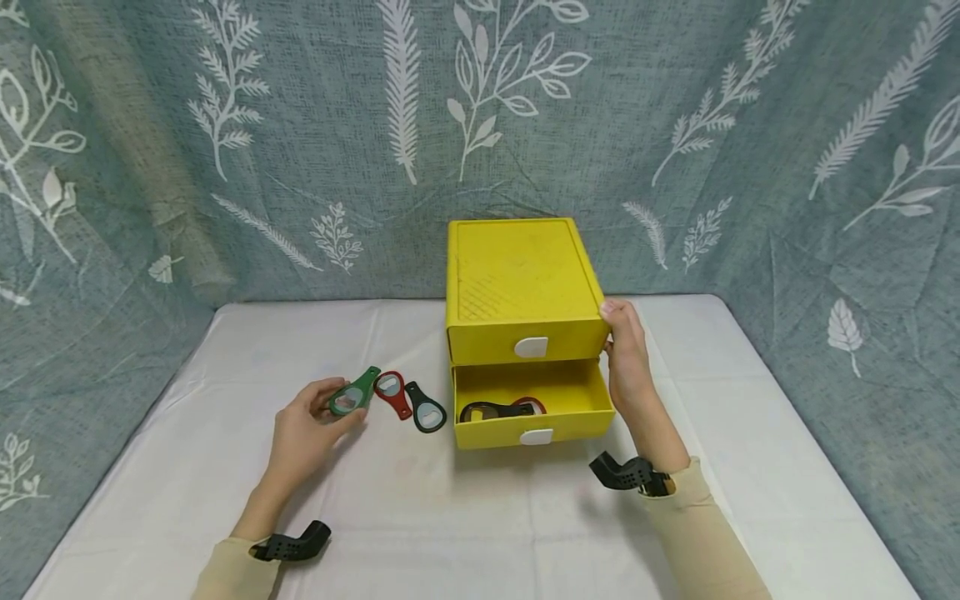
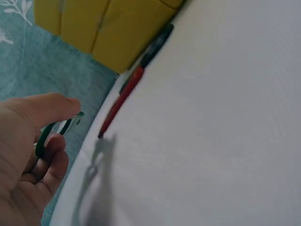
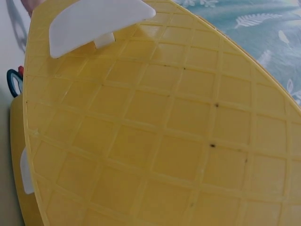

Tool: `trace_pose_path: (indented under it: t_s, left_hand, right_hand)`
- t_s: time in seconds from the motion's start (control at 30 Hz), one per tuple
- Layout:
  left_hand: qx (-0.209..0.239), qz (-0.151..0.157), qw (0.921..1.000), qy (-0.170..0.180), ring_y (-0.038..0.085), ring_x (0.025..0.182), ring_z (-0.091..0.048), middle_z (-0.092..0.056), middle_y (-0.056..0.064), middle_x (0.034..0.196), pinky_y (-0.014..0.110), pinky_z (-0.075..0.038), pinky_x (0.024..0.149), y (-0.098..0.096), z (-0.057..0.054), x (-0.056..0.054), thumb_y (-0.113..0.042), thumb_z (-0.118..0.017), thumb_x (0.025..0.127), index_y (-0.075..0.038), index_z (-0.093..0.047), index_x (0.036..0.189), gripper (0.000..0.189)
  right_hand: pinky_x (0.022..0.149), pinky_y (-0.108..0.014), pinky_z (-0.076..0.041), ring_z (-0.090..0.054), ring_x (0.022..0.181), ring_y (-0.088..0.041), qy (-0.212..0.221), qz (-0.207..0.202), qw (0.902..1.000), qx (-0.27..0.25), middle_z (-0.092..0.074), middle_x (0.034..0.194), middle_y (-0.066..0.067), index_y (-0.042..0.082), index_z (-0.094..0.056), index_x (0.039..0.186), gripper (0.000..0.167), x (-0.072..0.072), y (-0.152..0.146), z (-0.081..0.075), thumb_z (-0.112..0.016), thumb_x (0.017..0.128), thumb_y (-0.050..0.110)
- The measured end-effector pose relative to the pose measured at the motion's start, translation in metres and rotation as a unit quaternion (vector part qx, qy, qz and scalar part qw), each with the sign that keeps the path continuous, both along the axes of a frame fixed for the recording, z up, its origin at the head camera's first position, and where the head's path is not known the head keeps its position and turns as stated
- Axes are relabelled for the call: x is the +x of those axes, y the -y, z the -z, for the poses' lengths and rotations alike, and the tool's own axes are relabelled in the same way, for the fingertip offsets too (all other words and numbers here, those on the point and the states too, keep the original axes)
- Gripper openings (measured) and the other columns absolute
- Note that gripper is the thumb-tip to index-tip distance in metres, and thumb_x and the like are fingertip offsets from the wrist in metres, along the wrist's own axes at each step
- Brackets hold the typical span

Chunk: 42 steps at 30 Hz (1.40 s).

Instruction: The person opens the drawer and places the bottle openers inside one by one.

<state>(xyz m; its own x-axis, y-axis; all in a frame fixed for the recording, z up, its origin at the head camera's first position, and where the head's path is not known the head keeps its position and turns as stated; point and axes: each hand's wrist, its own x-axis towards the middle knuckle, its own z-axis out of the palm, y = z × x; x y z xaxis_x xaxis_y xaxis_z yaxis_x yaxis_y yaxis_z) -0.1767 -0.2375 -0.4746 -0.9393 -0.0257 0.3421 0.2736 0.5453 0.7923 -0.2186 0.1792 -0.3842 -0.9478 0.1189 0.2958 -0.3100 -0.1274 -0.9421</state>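
Observation:
My left hand (image 1: 303, 433) pinches a green bottle opener (image 1: 366, 382) between thumb and fingers, raised off the white cloth. Just right of it lie a red bottle opener (image 1: 397, 406) and a black bottle opener (image 1: 429, 417). A yellow two-drawer box (image 1: 517, 267) stands behind and to the right, its lower drawer (image 1: 585, 425) pulled out. Inside that drawer are a black opener (image 1: 487, 411) and, partly hidden, a red one (image 1: 537, 403). My right hand (image 1: 630, 367) rests against the box's right side, fingertips at its top front corner.
The upper drawer (image 1: 480, 343) is closed, with a white pull (image 1: 531, 347). Another white pull (image 3: 94, 23) sits on the box's gridded side panel (image 3: 155, 132). A patterned blue-green curtain (image 1: 330, 150) hangs behind the white-covered table (image 1: 420, 517).

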Motion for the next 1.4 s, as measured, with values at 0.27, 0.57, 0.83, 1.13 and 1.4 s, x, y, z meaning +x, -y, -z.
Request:
trace_pose_path:
  t_s: [0.27, 0.57, 0.83, 1.13, 1.4]
  left_hand:
    - [0.062, -0.006, 0.9977, -0.026, 0.019, 0.093, -0.065, -0.068, 0.019, 0.111, 0.018, -0.051, 0.077, -0.015, -0.034, 0.008, 0.001, -0.079, 0.082, 0.004, -0.059, 0.125, 0.048]
    - [0.103, 0.006, 0.9937, -0.044, 0.016, 0.094, -0.062, -0.067, 0.022, 0.112, 0.016, -0.048, 0.083, -0.046, -0.081, 0.031, 0.002, -0.079, 0.081, 0.007, -0.059, 0.124, 0.047]
    - [0.13, 0.114, 0.9806, -0.093, 0.02, 0.096, -0.062, -0.064, 0.024, 0.118, 0.023, -0.049, 0.087, -0.063, -0.1, 0.042, 0.017, -0.077, 0.075, 0.01, -0.058, 0.123, 0.052]
    - [0.125, 0.213, 0.9596, -0.135, 0.025, 0.092, -0.063, -0.063, 0.023, 0.12, 0.029, -0.048, 0.091, -0.092, -0.117, 0.047, 0.022, -0.077, 0.069, 0.012, -0.059, 0.12, 0.055]
    - [0.106, 0.23, 0.9583, -0.133, 0.022, 0.082, -0.06, -0.065, 0.016, 0.122, 0.024, -0.05, 0.072, -0.099, -0.104, 0.041, 0.017, -0.08, 0.07, 0.004, -0.061, 0.122, 0.057]
  right_hand:
    - [0.085, -0.039, -0.031, -0.045, 0.098, -0.021, 0.008, 0.008, 0.9999, -0.011, -0.049, 0.106, -0.007, 0.009, -0.049, 0.102, 0.022, 0.002, -0.004, 0.0, -0.049, 0.095, 0.03]
    - [0.085, -0.039, -0.031, -0.046, 0.097, -0.021, -0.003, 0.014, 0.9998, -0.01, -0.049, 0.105, -0.007, 0.01, -0.049, 0.104, 0.023, 0.004, -0.009, 0.0, -0.049, 0.095, 0.031]
    - [0.085, -0.039, -0.03, -0.044, 0.099, -0.021, 0.003, 0.013, 0.9998, -0.012, -0.049, 0.105, -0.006, 0.011, -0.05, 0.102, 0.021, 0.003, -0.011, 0.002, -0.049, 0.095, 0.031]
    - [0.087, -0.041, -0.029, -0.044, 0.103, -0.022, 0.005, 0.017, 0.9998, -0.004, -0.049, 0.107, -0.006, 0.01, -0.05, 0.103, 0.023, 0.002, -0.013, 0.001, -0.048, 0.095, 0.032]
    - [0.085, -0.04, -0.032, -0.046, 0.099, -0.022, 0.013, 0.008, 0.9999, 0.007, -0.049, 0.109, -0.007, 0.01, -0.049, 0.104, 0.025, -0.002, -0.005, -0.001, -0.048, 0.095, 0.033]
